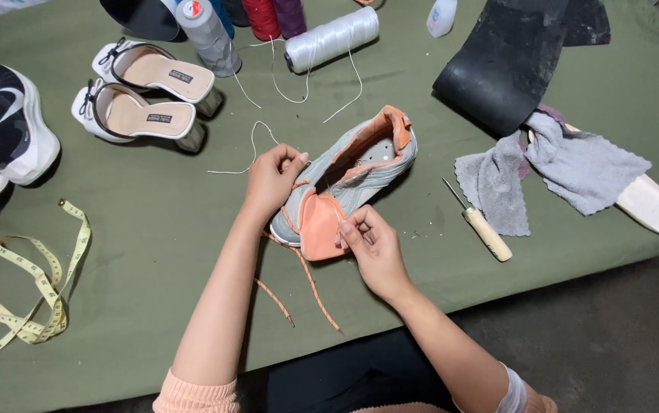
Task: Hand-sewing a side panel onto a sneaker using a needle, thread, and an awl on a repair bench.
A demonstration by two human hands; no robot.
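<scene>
While white thread (pixel 257 145) is pinched taut by the left hand (pixel 272 180), the orange tongue (pixel 320 223) of the grey sneaker (pixel 352 172) on the green table (pixel 153 229) is gripped by the right hand (pixel 371 245); stitching looks underway, laces (pixel 310 283) hanging loose, awl (pixel 482 226) unused nearby.

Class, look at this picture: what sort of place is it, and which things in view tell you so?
Probably a shoe repair bench: both hands work on a grey and orange sneaker, spools of thread stand behind it, and an awl lies on the green table.
</scene>
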